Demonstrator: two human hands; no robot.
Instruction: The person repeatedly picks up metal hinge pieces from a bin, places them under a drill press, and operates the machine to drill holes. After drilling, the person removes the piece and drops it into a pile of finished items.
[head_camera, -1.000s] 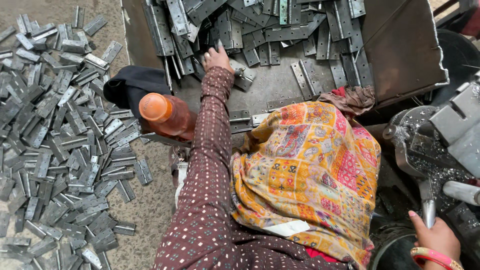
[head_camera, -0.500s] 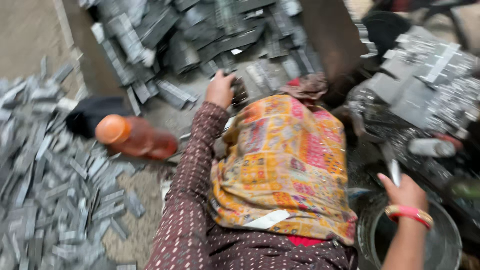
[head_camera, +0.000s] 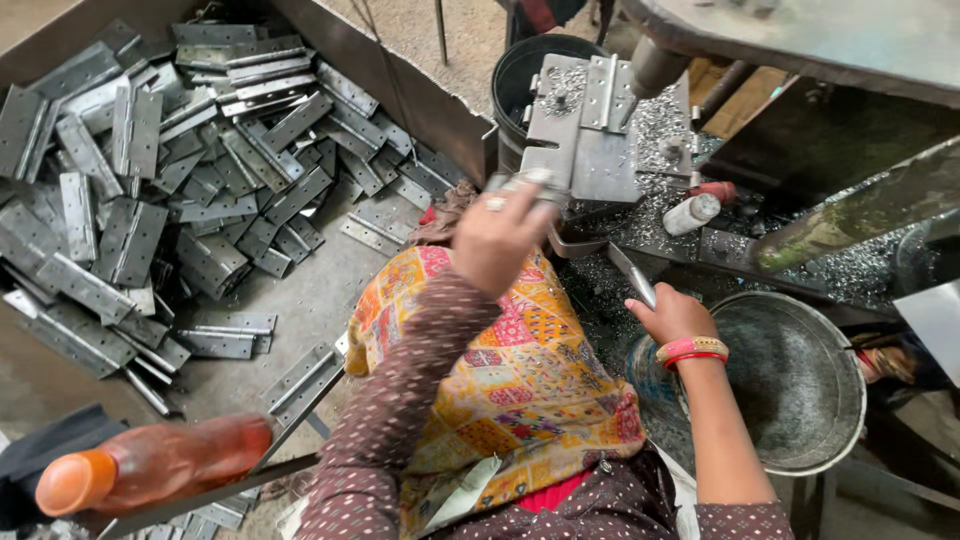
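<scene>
Hinges (head_camera: 150, 190) heaped in metal tray (head_camera: 400, 85); left hand (head_camera: 497, 240) grips one hinge (head_camera: 525, 183); right hand (head_camera: 675, 315) closed on lever (head_camera: 632, 275) beside empty pan (head_camera: 790, 375).

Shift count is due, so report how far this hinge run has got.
Done: one hinge sits on the machine's plate, with metal shavings scattered around it. In hand: the left hand carries a hinge toward that plate; the right hand grips a metal tool. Left: a large pile of hinges fills the metal tray.
</scene>
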